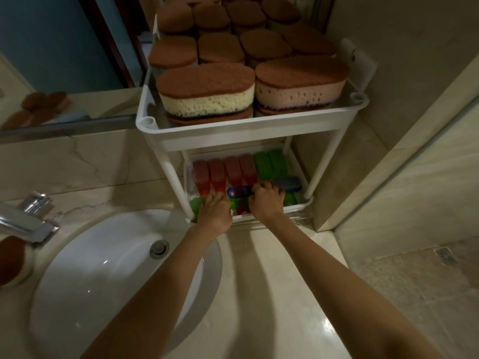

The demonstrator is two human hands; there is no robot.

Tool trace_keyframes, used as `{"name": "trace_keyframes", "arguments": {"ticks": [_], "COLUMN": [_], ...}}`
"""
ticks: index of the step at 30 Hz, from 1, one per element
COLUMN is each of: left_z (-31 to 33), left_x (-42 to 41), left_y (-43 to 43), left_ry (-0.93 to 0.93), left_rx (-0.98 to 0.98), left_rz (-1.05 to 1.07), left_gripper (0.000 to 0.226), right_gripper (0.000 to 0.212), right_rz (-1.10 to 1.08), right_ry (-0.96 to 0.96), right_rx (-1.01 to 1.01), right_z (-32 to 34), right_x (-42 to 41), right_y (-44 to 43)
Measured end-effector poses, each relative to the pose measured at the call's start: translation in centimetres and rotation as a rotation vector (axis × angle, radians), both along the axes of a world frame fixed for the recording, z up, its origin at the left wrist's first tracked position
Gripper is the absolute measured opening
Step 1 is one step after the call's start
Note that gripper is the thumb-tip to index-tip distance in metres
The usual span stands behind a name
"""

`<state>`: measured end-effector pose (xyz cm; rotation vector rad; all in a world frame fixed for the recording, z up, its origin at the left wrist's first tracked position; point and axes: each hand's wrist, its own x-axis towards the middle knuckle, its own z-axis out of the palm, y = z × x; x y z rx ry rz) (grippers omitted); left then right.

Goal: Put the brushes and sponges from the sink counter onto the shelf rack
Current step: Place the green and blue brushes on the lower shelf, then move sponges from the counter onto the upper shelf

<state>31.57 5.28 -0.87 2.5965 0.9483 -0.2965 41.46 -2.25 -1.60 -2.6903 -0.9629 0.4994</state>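
A white two-tier shelf rack (248, 125) stands on the counter to the right of the sink. Its top tier holds several brown-topped sponges (206, 89). The lower tier (298, 206) holds a row of red brushes (225, 174) and green brushes (270, 163). Both hands reach into the lower tier. My right hand (267, 202) grips a blue brush (239, 191) lying across the others; its bristled end (289, 183) shows past my fingers. My left hand (215, 211) rests its fingers on the brushes at the front left. One more brown sponge (11, 260) lies on the counter's far left.
A white oval sink basin (103, 270) with a drain (158, 248) sits at lower left, and a chrome tap (28, 221) behind it. A mirror (51, 60) covers the wall at the left. A tiled wall and shower floor (414, 281) lie to the right.
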Motion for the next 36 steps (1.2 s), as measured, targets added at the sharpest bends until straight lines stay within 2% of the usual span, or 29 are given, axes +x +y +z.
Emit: {"name": "trace_keyframes", "arguments": {"ticks": [6, 11, 15, 18, 21, 23, 26, 30, 36], "left_z": [0.1, 1.4, 3.6, 5.1, 4.9, 4.3, 3.4, 2.7, 1.5], "left_x": [-0.3, -1.4, -4.3, -9.2, -15.5, -19.7, -25.8, -34.0, -45.0], "left_y": [-0.1, -0.6, -1.3, -1.7, -1.9, -1.6, -0.3, 2.2, 5.1], "left_ry": [-0.021, -0.26, -0.443, -0.599, -0.755, -0.736, -0.629, -0.603, -0.522], "left_rx": [-0.063, -0.054, -0.094, -0.101, -0.116, -0.139, -0.127, -0.099, -0.06], "left_rz": [-0.025, 0.066, 0.083, 0.254, 0.527, 0.663, 0.76, 0.89, 1.049], "left_gripper": [0.052, 0.051, 0.042, 0.031, 0.024, 0.025, 0.03, 0.03, 0.027], "right_gripper": [0.039, 0.038, 0.032, 0.027, 0.024, 0.022, 0.026, 0.029, 0.033], "right_rz": [-0.042, -0.037, -0.113, -0.173, -0.194, -0.15, -0.051, 0.123, 0.38], "right_ry": [0.017, -0.056, -0.122, -0.14, 0.001, 0.123, 0.23, 0.365, 0.393], "right_rx": [0.032, 0.114, 0.279, 0.45, 0.566, 0.567, 0.547, 0.455, 0.352], "right_z": [0.3, 1.7, 3.3, 4.1, 5.0, 5.3, 5.2, 4.4, 3.2], "right_x": [-0.5, -2.2, -5.3, -10.3, -16.2, -20.3, -26.2, -34.2, -45.0], "right_y": [-0.2, -0.3, -0.9, -1.1, -0.8, -0.2, 1.7, 5.0, 9.5]}}
